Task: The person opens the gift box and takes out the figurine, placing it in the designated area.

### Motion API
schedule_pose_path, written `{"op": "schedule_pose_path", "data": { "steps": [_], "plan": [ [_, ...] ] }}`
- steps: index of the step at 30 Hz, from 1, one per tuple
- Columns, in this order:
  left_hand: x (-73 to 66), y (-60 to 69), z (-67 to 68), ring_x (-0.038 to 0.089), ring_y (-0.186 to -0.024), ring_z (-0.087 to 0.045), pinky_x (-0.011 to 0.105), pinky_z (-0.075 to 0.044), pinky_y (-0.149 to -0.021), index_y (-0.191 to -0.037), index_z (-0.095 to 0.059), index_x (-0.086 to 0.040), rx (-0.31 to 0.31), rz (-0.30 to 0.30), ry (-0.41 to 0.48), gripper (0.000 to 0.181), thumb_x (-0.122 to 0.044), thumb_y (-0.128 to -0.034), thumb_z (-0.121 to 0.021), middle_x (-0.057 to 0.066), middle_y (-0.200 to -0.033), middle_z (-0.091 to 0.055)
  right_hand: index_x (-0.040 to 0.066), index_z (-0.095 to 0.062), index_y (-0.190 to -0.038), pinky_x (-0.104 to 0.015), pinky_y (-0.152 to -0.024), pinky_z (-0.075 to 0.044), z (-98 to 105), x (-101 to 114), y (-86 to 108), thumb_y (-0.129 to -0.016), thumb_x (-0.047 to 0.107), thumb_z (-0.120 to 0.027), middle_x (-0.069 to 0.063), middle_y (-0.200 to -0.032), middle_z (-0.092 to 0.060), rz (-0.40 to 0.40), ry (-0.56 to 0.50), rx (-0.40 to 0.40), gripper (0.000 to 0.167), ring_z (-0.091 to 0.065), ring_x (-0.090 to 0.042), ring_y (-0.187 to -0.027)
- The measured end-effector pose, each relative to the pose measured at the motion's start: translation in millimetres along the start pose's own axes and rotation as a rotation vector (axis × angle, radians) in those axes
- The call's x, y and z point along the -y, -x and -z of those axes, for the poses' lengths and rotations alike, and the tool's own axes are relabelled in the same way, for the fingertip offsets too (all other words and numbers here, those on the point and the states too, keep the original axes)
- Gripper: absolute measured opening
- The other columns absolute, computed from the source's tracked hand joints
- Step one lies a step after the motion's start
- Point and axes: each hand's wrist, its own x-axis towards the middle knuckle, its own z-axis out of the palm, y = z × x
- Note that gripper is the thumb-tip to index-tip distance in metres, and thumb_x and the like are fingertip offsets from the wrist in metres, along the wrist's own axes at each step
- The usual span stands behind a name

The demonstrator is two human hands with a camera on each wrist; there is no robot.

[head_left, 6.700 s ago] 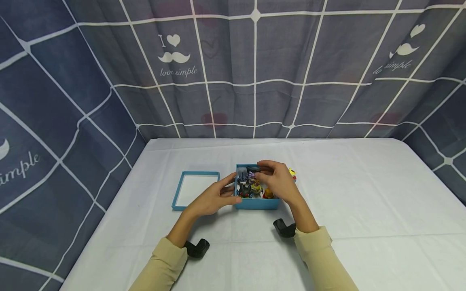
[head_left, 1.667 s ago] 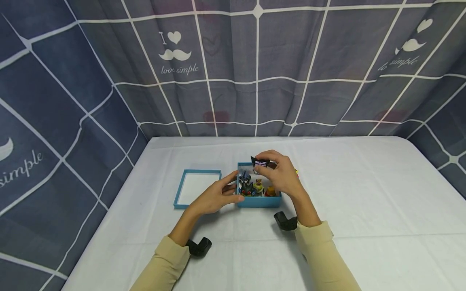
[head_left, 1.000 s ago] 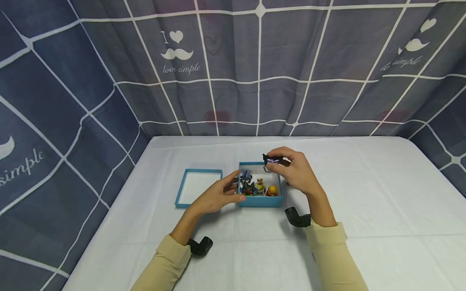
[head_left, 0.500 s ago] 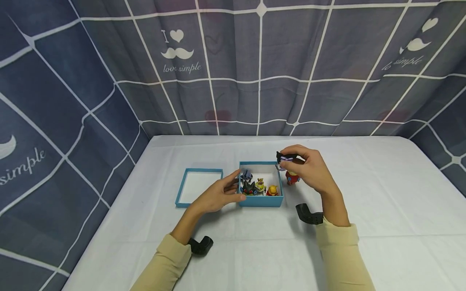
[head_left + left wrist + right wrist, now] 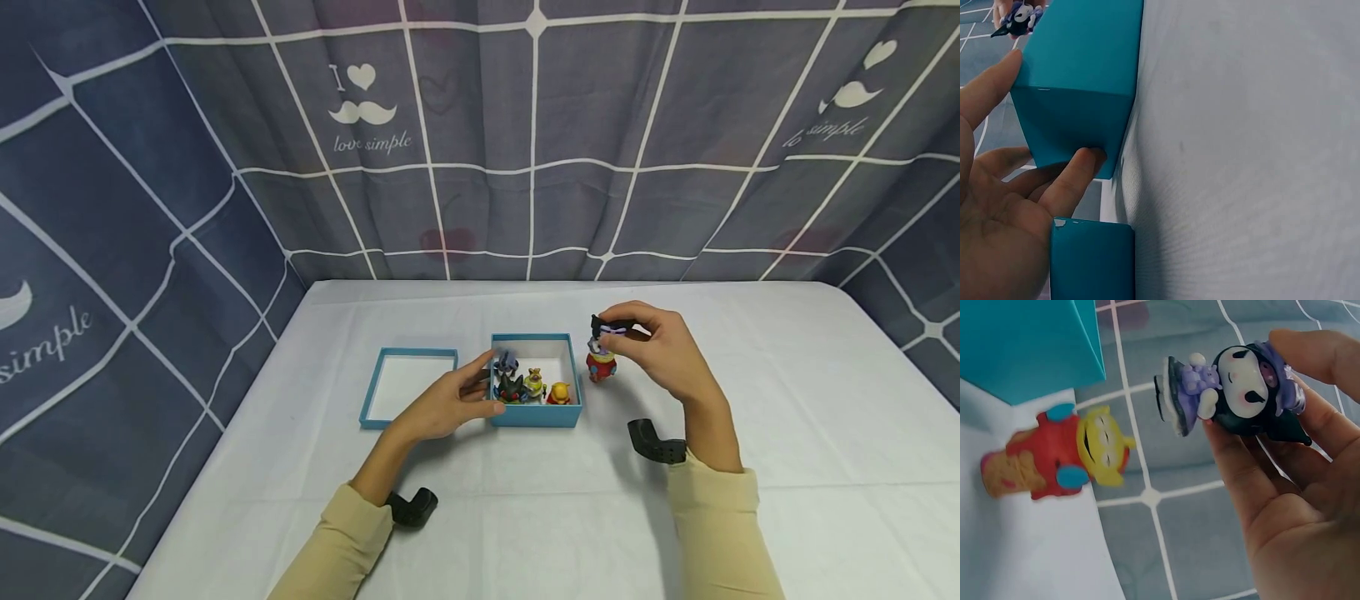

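Above the table (image 5: 525, 517), dark figurine (image 5: 1241, 387) upright

I've brought the right hand (image 5: 662, 346) out from over the open turquoise rectangular box (image 5: 536, 417) beside the left hand (image 5: 444, 407) to a spot past its right side. The glossy black-and-purple figurine with a white face (image 5: 1239, 387), earlier inside at those fingers, is now pinched in the air. A red-and-yellow figurine with blue patches (image 5: 1054, 450), mostly hidden by that hand before, now shows near its fingertips.
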Motion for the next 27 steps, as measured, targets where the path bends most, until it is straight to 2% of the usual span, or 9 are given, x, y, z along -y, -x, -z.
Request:
{"op": "schedule_pose_path", "data": {
  "steps": [12,19,22,27],
  "plan": [
    [1.7,-0.3,-1.2,0.031,-0.138,-0.039,0.038,-0.037,-0.111,-0.159,-0.018,-0.018,-0.003,-0.005,0.01,0.083,-0.025,-0.0945,-0.07,0.005,-0.162,-0.02,-0.005,-0.07,-0.108,-0.015,-0.087,-0.05,20.1,-5.7,9.3,-0.087,0.002,-0.072,-0.01,-0.104,-0.066,-0.051,0.11,-0.054,0.022,-0.064,-0.011,-0.091],
    [2.7,0.3,-1.7,0.029,-0.138,-0.04,0.037,-0.037,-0.111,-0.16,-0.018,-0.02,-0.003,-0.005,-0.007,0.084,-0.029,-0.094,-0.07,0.005,-0.161,-0.021,-0.002,-0.071,-0.108,-0.017,-0.073,-0.052,32.5,-16.0,15.8,-0.087,0.005,-0.074,-0.006,-0.097,-0.069,-0.093,0.173,-0.056,0.023,-0.063,-0.01,-0.087],
    [2.5,0.7,-2.3,0.029,-0.137,-0.041,0.039,-0.037,-0.111,-0.16,-0.019,-0.02,-0.007,-0.002,-0.013,0.085,-0.032,-0.0936,-0.07,0.007,-0.161,-0.022,-0.001,-0.071,-0.109,-0.018,-0.07,-0.051,37.6,-22.1,18.9,-0.087,0.006,-0.075,-0.004,-0.096,-0.071,-0.113,0.189,-0.043,0.024,-0.062,-0.011,-0.087],
    [3.5,0.4,-2.6,0.028,-0.137,-0.042,0.038,-0.037,-0.11,-0.16,-0.019,-0.022,-0.011,0.008,-0.016,0.085,-0.035,-0.093,-0.071,0.003,-0.161,-0.023,0.002,-0.071,-0.111,-0.019,-0.074,-0.05,42.6,-30.4,22.5,-0.088,0.009,-0.074,-0.007,-0.099,-0.071,-0.154,0.202,0.018,0.025,-0.06,-0.011,-0.094]
  ]
}}
